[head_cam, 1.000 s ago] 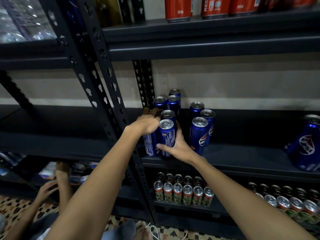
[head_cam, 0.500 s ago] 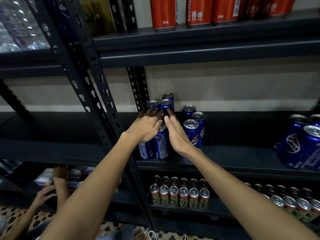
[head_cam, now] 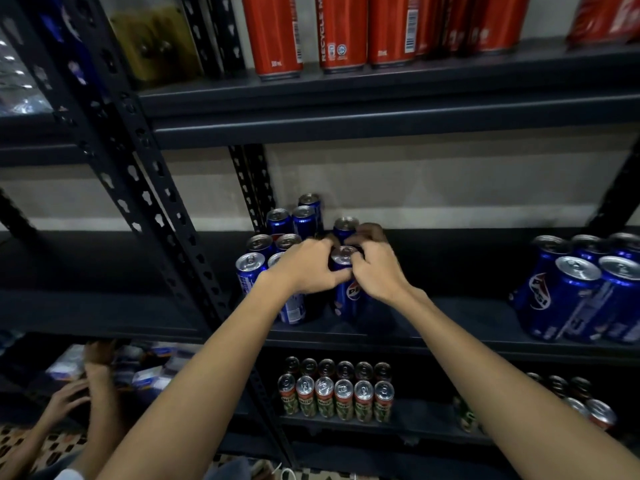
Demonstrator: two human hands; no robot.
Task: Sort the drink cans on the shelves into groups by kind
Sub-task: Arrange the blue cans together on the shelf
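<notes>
Blue aluminium is what I have under my fingers: a Pepsi can (head_cam: 347, 289) standing upright on the middle shelf (head_cam: 450, 327), just right of the main cluster of Pepsi cans (head_cam: 277, 233) by the shelf post. My left hand (head_cam: 308, 268) curls against its left side, thumb across the front near the rim, and my right hand (head_cam: 375, 271) wraps it from the right, fingers bent over toward the can behind it (head_cam: 346, 226). So both hands are closed on this one can.

I judge it full, so fairly heavy for its size, stiff through the wall but easy to dent if squeezed hard, and the printed skin looks smooth and likely slick. The best hold is round the mid-body, not the lid. Sliding it left against the group risks toppling these tall, narrow neighbours.
</notes>
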